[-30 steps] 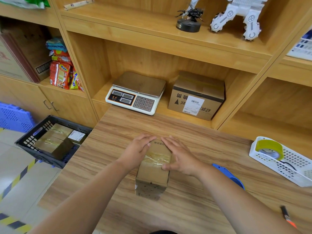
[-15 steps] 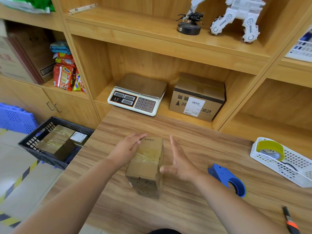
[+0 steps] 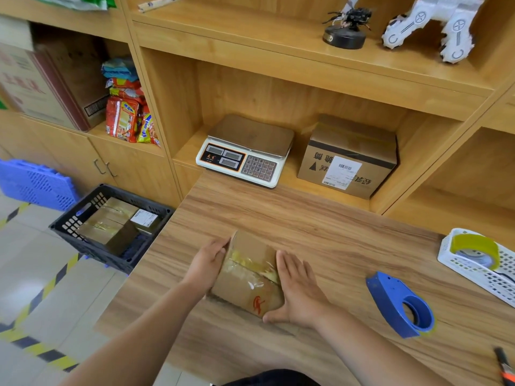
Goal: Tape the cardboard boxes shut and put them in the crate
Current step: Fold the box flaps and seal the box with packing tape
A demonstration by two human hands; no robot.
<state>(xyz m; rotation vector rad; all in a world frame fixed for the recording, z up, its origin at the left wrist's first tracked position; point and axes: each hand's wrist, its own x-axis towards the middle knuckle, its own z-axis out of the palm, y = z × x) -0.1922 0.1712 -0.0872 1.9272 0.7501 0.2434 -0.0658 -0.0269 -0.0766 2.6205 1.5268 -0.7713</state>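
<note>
The left hand (image 3: 207,264) and right hand (image 3: 299,292) are squeezing the cardboard box (image 3: 248,277) between straight, unclenched fingers. The crate (image 3: 92,247) is sitting well left of the left fingertips.

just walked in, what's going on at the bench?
A person has a small cardboard box on the wooden table, pressed between the left hand and the right hand. Clear tape already runs across its top. The blue tape dispenser lies untouched on the table to the right. The black crate on the floor to the left already holds taped boxes; this box is not in it yet.
</note>
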